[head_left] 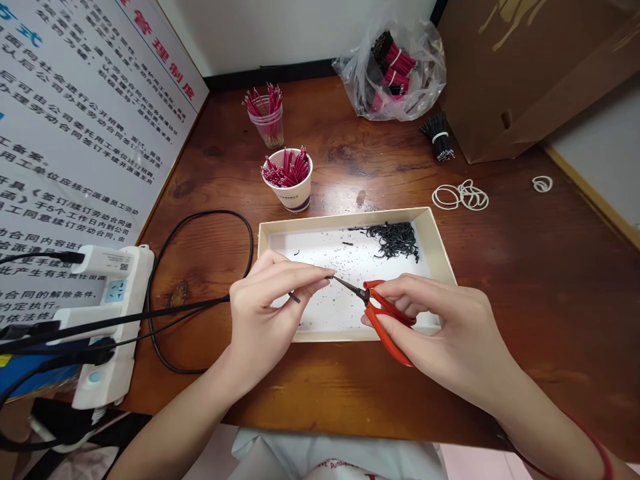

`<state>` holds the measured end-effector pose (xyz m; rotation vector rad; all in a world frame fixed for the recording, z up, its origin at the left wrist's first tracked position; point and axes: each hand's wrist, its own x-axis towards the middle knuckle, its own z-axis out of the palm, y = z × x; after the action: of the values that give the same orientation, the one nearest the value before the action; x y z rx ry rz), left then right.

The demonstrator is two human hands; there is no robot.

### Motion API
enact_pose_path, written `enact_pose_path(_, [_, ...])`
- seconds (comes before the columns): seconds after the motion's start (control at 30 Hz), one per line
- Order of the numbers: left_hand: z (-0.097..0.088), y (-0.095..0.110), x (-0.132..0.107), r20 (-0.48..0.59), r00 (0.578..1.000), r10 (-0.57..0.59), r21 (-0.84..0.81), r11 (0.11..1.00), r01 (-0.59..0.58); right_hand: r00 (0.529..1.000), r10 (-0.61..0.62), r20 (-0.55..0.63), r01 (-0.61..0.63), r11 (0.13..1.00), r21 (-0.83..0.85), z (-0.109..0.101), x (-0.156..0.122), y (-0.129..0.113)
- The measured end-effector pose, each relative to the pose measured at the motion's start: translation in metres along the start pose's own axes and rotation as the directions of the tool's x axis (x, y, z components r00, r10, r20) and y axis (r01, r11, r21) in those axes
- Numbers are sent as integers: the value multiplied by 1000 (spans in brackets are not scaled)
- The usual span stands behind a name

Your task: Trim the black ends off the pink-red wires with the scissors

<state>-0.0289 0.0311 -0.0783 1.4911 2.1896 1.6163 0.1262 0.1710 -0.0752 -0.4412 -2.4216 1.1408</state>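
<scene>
Left hand [265, 307]: fingertips pinched on a short black wire [294, 297], above the near-left part of the tray [345, 217]. Right hand [440, 327]: clasped around red scissors [385, 317] above the tray's near edge, blade tips at the wire.

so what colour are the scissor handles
Orange-red scissor handles, clearest in the head view, in the right hand.

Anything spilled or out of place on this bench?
Nothing damaged. Loose rubber bands lie scattered on the table right of the tray, one stray band farther right. Black offcuts piled in the tray's far corner, specks strewn across it. Left hand pinches a black wire; right hand holds scissors.
</scene>
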Motion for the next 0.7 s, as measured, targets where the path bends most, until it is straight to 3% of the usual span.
enact_pose_path(0.7, [0,-1,0,30,999,-20,11,1000,20,1000,22,-21,-23,999,-28,2,1,-5])
